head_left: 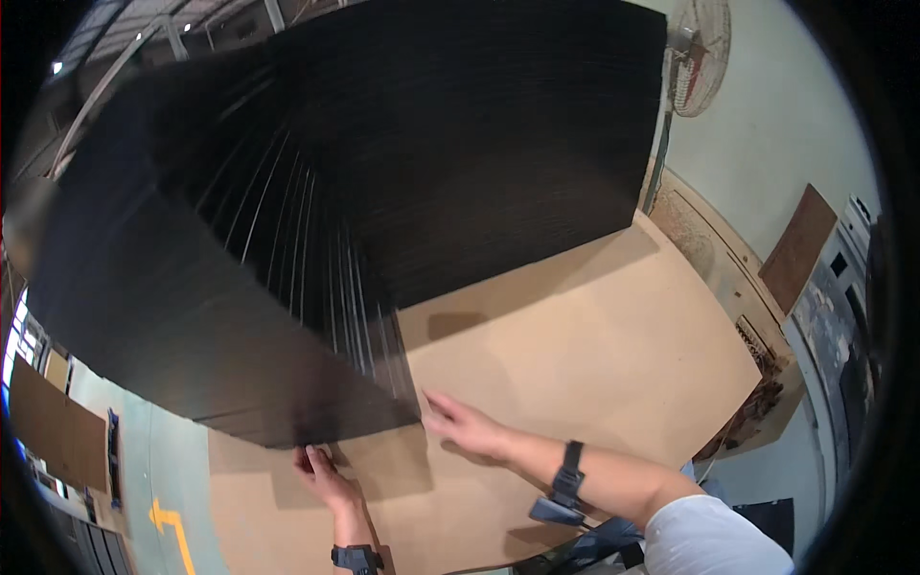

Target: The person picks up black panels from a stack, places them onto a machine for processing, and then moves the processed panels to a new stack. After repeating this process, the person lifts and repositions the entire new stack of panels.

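Observation:
A large stack of thin black sheets (498,144) stands over a tan board, its left-hand sheets fanned apart with light gaps between them. The front black sheet (211,326) curves out toward the left. At its lower edge, my left hand (328,477) has its fingertips closed on the rim. My right hand (465,424) is by the near corner of the fanned sheets, just above the board. Its fingers stretch toward the left, slightly blurred, and I see nothing held in them. Both wrists wear black straps with small devices.
The tan board (575,355) lies under the sheets and both hands. Behind at the right are a wall fan (698,57) and a brown panel (797,247) leaning near a grey machine (834,335). A yellow floor marking (172,525) shows at the lower left.

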Demonstrator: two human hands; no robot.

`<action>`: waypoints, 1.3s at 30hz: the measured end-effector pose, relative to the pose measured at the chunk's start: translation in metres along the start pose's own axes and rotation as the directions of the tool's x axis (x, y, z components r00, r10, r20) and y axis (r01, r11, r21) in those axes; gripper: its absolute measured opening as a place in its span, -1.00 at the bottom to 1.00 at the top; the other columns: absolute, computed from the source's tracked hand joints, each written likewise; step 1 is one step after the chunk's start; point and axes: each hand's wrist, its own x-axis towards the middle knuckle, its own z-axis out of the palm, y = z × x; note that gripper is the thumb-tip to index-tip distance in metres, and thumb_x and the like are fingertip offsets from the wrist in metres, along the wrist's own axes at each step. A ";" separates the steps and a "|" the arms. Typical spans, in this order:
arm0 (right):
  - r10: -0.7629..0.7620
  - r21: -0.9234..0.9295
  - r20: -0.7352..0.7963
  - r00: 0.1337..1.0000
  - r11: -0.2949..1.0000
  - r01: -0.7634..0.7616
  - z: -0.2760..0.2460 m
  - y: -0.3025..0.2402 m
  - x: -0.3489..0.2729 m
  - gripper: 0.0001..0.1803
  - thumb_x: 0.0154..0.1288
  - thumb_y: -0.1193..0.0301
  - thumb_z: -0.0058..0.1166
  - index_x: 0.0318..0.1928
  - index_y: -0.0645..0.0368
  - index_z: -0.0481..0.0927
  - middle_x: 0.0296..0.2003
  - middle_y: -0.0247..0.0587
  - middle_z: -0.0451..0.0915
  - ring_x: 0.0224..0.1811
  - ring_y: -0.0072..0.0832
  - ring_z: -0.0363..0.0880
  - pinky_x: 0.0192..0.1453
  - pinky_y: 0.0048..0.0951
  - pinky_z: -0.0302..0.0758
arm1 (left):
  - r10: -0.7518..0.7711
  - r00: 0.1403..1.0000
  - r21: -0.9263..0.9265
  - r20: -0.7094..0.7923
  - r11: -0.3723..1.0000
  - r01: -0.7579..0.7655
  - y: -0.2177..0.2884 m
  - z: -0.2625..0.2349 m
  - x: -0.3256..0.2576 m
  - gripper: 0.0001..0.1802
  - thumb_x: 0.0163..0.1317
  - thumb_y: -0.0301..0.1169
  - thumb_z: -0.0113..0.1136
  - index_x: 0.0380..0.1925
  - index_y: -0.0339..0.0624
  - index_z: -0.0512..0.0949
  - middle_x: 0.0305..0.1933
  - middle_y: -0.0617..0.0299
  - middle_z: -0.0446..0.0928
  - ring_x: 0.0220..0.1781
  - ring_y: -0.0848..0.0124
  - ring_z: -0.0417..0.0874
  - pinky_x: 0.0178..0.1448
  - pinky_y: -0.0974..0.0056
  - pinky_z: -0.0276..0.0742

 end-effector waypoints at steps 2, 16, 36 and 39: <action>-0.001 -0.104 0.045 0.999 0.995 0.005 -0.017 0.027 -0.021 -0.30 0.40 0.06 -0.03 0.38 0.18 0.17 0.32 -0.08 0.29 0.37 -0.30 0.23 0.37 -0.31 0.23 | 0.043 0.999 0.165 0.014 0.985 -0.045 -0.004 -0.008 0.013 -0.64 0.37 -0.33 0.08 0.06 -0.27 0.33 -0.04 0.27 0.37 -0.06 0.51 0.37 0.05 0.38 0.33; -0.064 0.259 -0.839 0.541 0.827 0.499 -0.169 0.048 -0.431 -0.39 0.40 0.05 -0.05 0.30 0.15 0.27 0.19 -0.07 0.43 0.09 -0.28 0.50 0.09 -0.23 0.51 | 0.148 0.655 0.139 0.741 0.920 -0.365 0.034 0.069 -0.135 -0.63 0.31 -0.26 0.15 -0.03 -0.30 0.43 -0.07 0.04 0.49 -0.08 0.18 0.54 0.01 0.13 0.51; 0.872 -0.069 -0.140 -0.469 0.464 0.883 0.311 0.419 -0.710 -0.43 0.41 0.09 -0.09 0.25 0.22 0.29 0.13 0.07 0.43 0.06 -0.07 0.47 0.05 0.05 0.50 | -0.124 -0.900 0.313 0.417 0.950 0.014 0.071 0.136 -0.539 -0.72 0.37 -0.38 0.07 0.00 -0.30 0.45 -0.08 0.10 0.56 -0.05 0.33 0.60 0.05 0.29 0.52; 0.854 -0.107 -0.169 -0.493 0.481 0.870 0.315 0.415 -0.704 -0.39 0.41 0.08 -0.10 0.30 0.20 0.23 0.18 0.07 0.40 0.09 -0.08 0.46 0.07 0.03 0.48 | -0.081 -0.952 0.307 0.294 0.952 0.014 0.068 0.136 -0.565 -0.72 0.37 -0.39 0.07 0.02 -0.28 0.45 -0.06 0.10 0.57 -0.05 0.36 0.59 0.03 0.32 0.51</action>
